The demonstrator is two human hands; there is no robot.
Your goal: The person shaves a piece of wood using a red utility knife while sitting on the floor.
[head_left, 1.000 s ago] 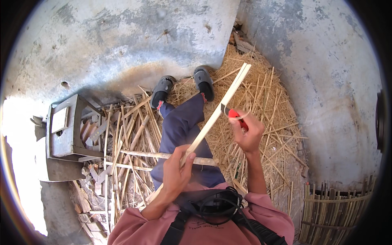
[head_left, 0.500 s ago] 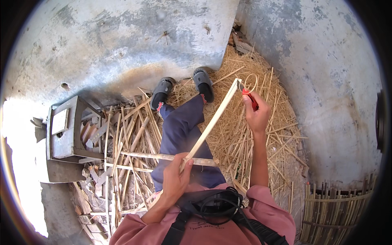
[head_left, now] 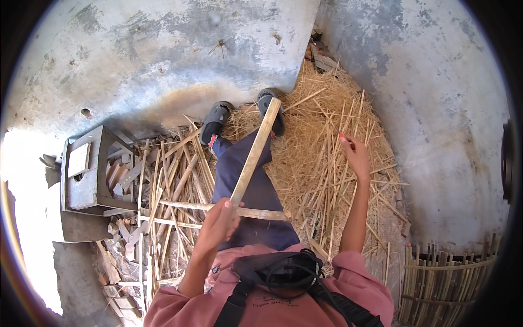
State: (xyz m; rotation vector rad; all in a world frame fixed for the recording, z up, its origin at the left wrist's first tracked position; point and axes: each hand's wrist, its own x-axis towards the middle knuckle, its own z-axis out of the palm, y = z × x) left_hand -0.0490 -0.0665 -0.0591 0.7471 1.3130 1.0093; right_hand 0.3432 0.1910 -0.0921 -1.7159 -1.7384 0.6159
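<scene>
strip: one flat, pale bamboo-like strip (head_left: pixel 255 155), straight over its visible length. judged light, stiff lengthwise with some spring, dry rather than slippery; the edges may be sharp and liable to splinter. sound hold: across the flat faces toward the lower end, thumb kept off the edges; a second hold at mid-length would likely steady it against flexing.

position: the strip rises from the left hand (head_left: pixel 219 220) up and to the right, above the dark trousers (head_left: pixel 234 180), its free end overlapping one grey shoe (head_left: pixel 267 98) in view. a pole (head_left: pixel 267 215) crosses the legs beside the left hand; contact with the strip cannot be determined.

hands: well apart. left, clamped on the strip's lower end. right hand (head_left: pixel 357 157), to the right of the strip and clear of it, fingers closed on a small red object (head_left: pixel 341 135), mostly hidden, above the straw (head_left: pixel 305 141).
</scene>
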